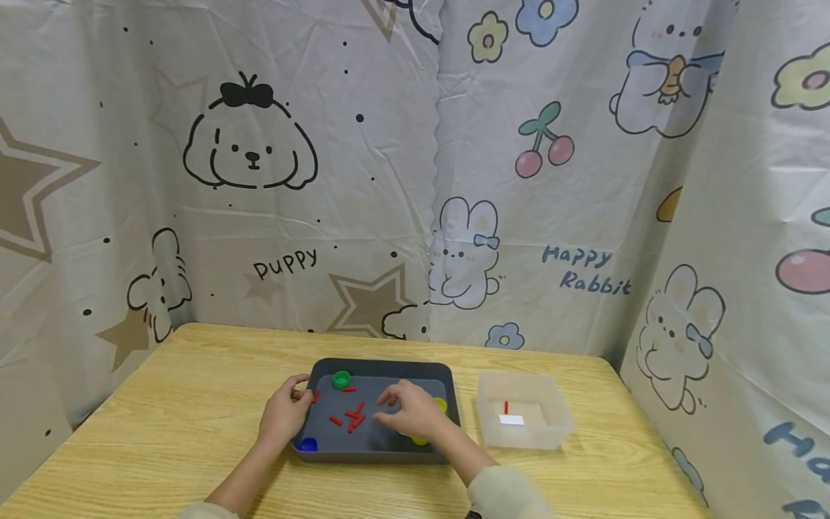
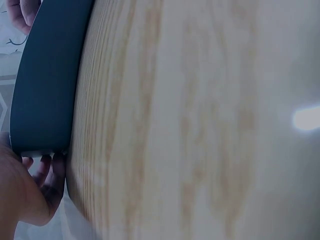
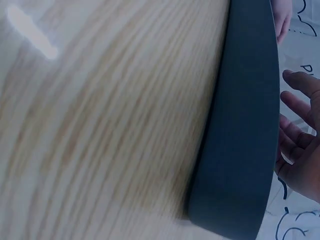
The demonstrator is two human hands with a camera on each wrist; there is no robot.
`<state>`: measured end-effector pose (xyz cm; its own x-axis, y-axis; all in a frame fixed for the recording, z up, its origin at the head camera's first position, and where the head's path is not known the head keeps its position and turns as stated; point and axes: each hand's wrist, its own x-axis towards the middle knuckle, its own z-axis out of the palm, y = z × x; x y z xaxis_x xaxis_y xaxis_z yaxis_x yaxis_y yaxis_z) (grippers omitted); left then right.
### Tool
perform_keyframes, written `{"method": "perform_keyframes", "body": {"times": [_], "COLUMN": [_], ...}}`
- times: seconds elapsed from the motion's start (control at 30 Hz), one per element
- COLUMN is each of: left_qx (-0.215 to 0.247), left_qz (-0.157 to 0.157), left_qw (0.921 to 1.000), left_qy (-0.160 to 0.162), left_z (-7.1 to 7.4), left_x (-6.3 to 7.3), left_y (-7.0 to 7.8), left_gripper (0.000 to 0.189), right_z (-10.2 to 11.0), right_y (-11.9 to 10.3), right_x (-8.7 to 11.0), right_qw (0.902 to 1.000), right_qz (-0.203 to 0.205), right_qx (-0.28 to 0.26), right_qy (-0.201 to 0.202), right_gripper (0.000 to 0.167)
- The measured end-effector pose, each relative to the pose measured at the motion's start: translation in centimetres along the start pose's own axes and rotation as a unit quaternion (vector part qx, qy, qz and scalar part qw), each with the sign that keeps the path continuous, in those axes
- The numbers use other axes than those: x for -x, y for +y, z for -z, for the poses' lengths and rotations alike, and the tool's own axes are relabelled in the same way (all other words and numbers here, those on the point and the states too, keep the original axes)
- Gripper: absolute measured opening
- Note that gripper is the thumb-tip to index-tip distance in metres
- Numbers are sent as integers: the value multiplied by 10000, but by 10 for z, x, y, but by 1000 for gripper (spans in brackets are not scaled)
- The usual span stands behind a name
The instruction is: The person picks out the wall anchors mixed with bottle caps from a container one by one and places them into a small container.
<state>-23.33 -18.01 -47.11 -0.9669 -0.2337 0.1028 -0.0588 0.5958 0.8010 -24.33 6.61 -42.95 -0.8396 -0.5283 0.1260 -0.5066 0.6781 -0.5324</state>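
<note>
A dark grey tray (image 1: 382, 456) lies on the table, with several short red sticks (image 1: 336, 420) scattered over its left half. My left hand (image 1: 285, 412) grips the tray's left side; in the left wrist view its fingers (image 2: 57, 175) curl against the outer wall. Over the right half of the tray hovers my right hand (image 1: 415, 411), fingers loosely bent and apart, holding nothing. A green round cup (image 1: 341, 380) sits in the far left corner and a blue one (image 1: 308, 445) in the near left. Yellow round pieces (image 1: 441, 405) at the right are partly hidden by my right hand.
To the right of the tray stands a translucent plastic box (image 1: 525, 436). A red stick (image 1: 506, 407) and a white label (image 1: 511, 419) show in it. The wooden table (image 1: 181, 404) meets printed curtains (image 1: 363, 216) behind and at both sides.
</note>
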Motion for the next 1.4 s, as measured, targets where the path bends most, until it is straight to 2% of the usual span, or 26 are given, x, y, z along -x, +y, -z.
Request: {"method": "perform_keyframes", "body": {"times": [0.33,0.63,1.1,1.4], "left_qx": [-10,-6,-7,27], "left_qz": [16,48,36,49], "left_qw": [10000,10000,10000,10000], "left_qy": [-17,-37,-26,-39], "left_z": [1,0,-1,0], "left_x": [1,1,0,1], "left_y": [1,-1,0,0], "left_gripper": [40,40,39,40], "right_z": [-16,-27,-40,-46], "right_y": [-15,-26,-21,-20], "right_x": [-4,-5,-9,-11], "right_qw": [9993,9989,9976,9967], "right_qz": [-176,-329,-545,-515], "right_qx": [278,284,392,519], "right_qy": [160,153,189,362], "right_gripper": [23,19,15,18]}}
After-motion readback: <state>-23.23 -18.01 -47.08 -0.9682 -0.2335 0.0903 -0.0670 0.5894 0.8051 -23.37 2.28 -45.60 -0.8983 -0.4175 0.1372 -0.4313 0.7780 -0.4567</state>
